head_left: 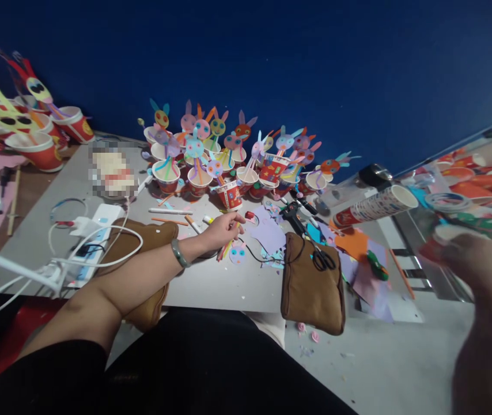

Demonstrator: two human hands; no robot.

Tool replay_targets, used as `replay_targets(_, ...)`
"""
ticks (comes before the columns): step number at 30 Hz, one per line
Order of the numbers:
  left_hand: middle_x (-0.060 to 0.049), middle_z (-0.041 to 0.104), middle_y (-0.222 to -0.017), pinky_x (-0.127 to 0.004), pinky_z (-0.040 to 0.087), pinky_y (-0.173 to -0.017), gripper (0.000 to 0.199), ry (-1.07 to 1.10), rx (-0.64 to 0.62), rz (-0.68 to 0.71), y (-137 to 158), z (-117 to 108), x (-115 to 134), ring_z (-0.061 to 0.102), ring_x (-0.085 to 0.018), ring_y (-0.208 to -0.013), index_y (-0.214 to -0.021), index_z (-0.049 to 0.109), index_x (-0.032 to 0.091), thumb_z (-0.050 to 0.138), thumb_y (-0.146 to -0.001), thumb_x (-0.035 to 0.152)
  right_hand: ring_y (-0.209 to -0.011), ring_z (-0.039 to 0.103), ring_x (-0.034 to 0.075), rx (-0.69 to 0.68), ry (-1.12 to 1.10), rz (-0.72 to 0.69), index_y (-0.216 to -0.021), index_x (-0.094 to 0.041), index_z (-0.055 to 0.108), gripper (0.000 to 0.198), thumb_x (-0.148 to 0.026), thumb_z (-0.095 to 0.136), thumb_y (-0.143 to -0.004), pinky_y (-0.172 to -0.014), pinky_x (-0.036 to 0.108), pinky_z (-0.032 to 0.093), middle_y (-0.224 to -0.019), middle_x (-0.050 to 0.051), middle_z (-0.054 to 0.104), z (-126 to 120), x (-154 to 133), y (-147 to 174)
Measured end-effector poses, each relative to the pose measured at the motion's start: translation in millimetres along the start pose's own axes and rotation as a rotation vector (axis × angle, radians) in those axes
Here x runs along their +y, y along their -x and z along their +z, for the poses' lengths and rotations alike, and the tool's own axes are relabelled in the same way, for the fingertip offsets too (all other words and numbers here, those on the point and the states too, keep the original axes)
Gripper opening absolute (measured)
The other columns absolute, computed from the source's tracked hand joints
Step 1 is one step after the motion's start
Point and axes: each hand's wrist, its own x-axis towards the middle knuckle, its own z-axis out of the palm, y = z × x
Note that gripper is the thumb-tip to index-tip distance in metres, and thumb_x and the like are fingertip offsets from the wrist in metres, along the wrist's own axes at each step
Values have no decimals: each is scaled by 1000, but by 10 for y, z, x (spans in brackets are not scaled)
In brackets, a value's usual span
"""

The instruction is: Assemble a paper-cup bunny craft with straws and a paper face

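My left hand [223, 231], with a jade-like bangle on the wrist, hovers over the middle of the table. Its fingers are loosely bent and slightly apart, and I see nothing held in them. Just below it lies a pale round paper animal face [238, 252] beside colourful pipe cleaners [224, 251]. Far to the right, my right hand [466, 259] is smeared by motion. Its fingers appear closed around a red paper cup [438, 241] with a white rim. Behind the left hand stands a red cup [230, 195] bearing a paper rabbit figure.
Several decorated cups [167, 176] crowd the back by the blue wall. A stack of paper cups [375, 206] lies tilted beside a clear bottle [336, 196]. Black scissors [324, 259] rest on a brown cushion [313, 294]. A glue gun [292, 218] and power strip [97, 239] flank my left hand.
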Motion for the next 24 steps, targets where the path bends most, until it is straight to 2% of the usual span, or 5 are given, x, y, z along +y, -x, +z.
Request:
replay_targets(3, -6, 69, -85, -21, 51, -60, 22, 64, -25, -40, 5, -5, 74, 62, -8, -63, -101, 61, 12, 60, -80, 7, -83, 70, 30, 233, -251, -72, -77, -24, 65, 9, -21, 71, -70, -68, 43, 46, -83, 17, 72, 22, -321, 469)
replay_targets(7, -8, 72, -87, -21, 53, -62, 15, 148, -61, -72, 22, 0, 173, 65, -8, -63, -97, 61, 10, 62, -82, 9, -72, 68, 23, 301, -696, -403, -85, -22, 61, 16, -34, 66, -75, -69, 38, 52, -85, 10, 70, 122, -943, 1218)
replay_targets(14, -11, 75, -90, -20, 52, -61, 23, 344, -119, -80, 53, 12, 197, 70, -11, -66, -97, 63, 11, 71, -82, 26, -104, 69, 25, -305, -1521, -325, -85, -27, 36, 43, -39, 76, -74, -93, 48, 54, -109, 5, 65, 501, -1919, 2229)
replay_targets(17, -11, 75, -96, -23, 54, -64, 28, 369, -132, -20, 71, 9, 232, 70, -13, -69, -99, 62, 12, 73, -80, 30, -114, 64, 27, -431, -1455, -404, -79, -26, 45, 33, -46, 72, -79, -101, 52, 48, -109, 6, 65, 614, -2180, 2521)
replay_targets(24, -11, 75, -96, -26, 56, -68, 28, 414, -89, 27, 83, 24, 259, 71, -13, -69, -96, 61, 12, 73, -80, 31, -123, 52, 30, -365, -1282, -541, -74, -23, 62, 21, -39, 61, -88, -107, 52, 39, -118, 11, 61, 682, -2352, 2810)
